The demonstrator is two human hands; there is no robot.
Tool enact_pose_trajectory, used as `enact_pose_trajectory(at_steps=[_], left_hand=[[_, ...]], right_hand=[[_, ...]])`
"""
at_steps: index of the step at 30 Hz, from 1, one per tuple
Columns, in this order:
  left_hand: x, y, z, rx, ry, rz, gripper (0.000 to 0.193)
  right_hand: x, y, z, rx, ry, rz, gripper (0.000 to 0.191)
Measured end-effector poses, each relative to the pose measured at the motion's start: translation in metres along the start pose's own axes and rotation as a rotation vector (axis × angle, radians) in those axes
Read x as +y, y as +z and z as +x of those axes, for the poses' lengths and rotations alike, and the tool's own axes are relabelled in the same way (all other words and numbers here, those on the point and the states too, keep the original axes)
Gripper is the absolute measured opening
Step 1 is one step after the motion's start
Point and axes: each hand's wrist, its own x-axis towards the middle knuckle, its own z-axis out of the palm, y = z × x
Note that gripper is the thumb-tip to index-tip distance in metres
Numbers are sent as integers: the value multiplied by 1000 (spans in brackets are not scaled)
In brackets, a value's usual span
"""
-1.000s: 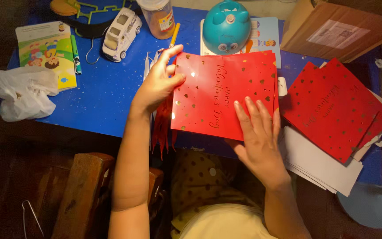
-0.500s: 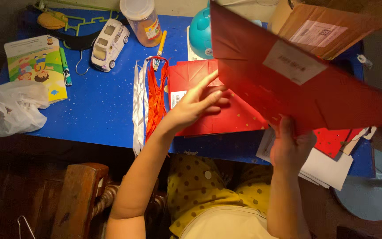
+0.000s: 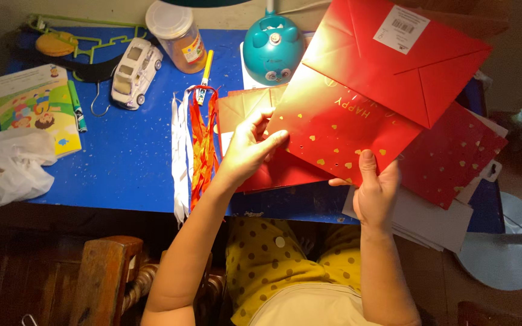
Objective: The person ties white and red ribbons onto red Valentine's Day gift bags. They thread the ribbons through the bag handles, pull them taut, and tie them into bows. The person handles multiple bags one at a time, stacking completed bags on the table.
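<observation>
Holding a flattened red paper gift bag with gold hearts (image 3: 357, 115) above the blue speckled table (image 3: 134, 157), the person tilts it bottom-up, so that its folded base with a white sticker faces the camera. The right hand (image 3: 374, 190) grips the bag's near edge, thumb on top and fingers beneath; the left hand (image 3: 250, 148) rests fingers on its left edge while also touching the pile of red bags (image 3: 267, 169) lying flat on the table below. Compared with a second ago, when the bag lay flat under both palms, it is now lifted and swung to the right, which suggests, as a judgement, that it is being turned over or moved toward the stack of red bags and white sheets (image 3: 454, 157) at the right. Beside the left wrist hang orange and white ribbon strips (image 3: 196, 151) over the table's edge. Farther left stand a white toy van (image 3: 135, 72), a plastic jar with a white lid (image 3: 179, 36), a teal rounded lamp base (image 3: 272, 48), a picture booklet (image 3: 37, 108) and a crumpled white plastic bag (image 3: 7, 166). Hidden points: the raised bag covers much of the pile beneath it, its top corner is cut off by the frame, and the right fingers under it cannot be seen.
</observation>
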Motion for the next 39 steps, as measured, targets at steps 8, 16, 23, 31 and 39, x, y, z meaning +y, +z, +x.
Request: enact_pose_trajectory(at_steps=[8,16,23,31,39], left_hand=[[12,30,-24,-149,109,282,59],[36,119,-33,-279,162,500,51],[23,223,-14,-473,373,444,55],[-22,260,-24,-614,277,567,53],[12,269,-35,-558,273,733,47]], right_hand=[[-23,-44,-15,160,-177,-24,32],[-38,-112,-30,344,-348,-361,31],[-49,-154,-39,483,-351,-800,22],[-37,-188,-37,286,-390,-1301,51],[-16,-198,-41,67,-63,-1580,60]])
